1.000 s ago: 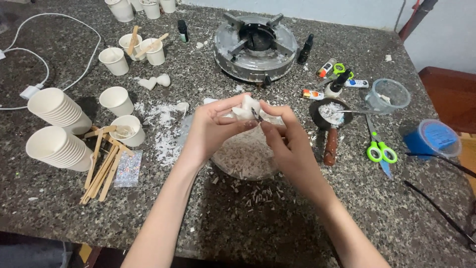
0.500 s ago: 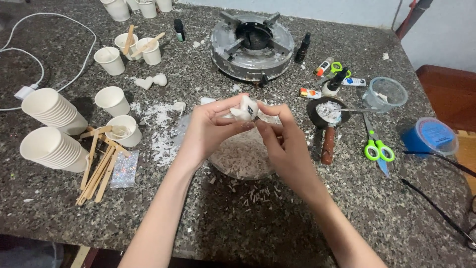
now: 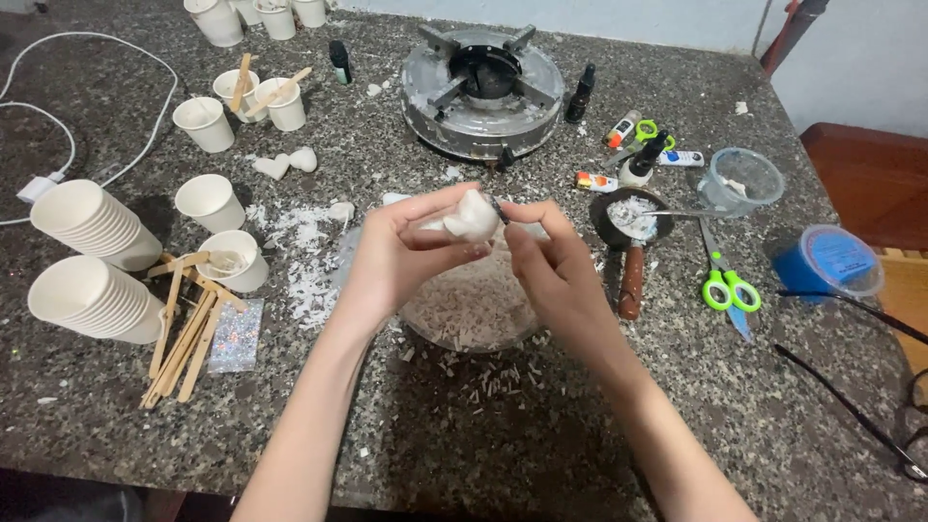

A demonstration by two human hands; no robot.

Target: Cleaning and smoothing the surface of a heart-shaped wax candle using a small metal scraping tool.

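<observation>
My left hand (image 3: 401, 256) grips a white waxy lump (image 3: 470, 218) above a clear bowl (image 3: 471, 309) filled with pale shavings. My right hand (image 3: 551, 271) is closed around a thin dark-tipped blade (image 3: 497, 205) whose point touches the lump's right side; most of the tool is hidden in the fingers. More shavings lie scattered on the granite counter (image 3: 541, 425) in front of the bowl.
Stacks of paper cups (image 3: 92, 261), loose cups and wooden sticks (image 3: 184, 333) lie left. A round gas burner (image 3: 481, 89) sits at the back. Right are a small dark pan with white flakes (image 3: 628, 220), green scissors (image 3: 727, 285), a clear cup (image 3: 742, 180) and a blue-lidded tub (image 3: 829, 263).
Both hands stay together over the bowl, working the lump; they shifted slightly and the lump turned a little between the fingers.
</observation>
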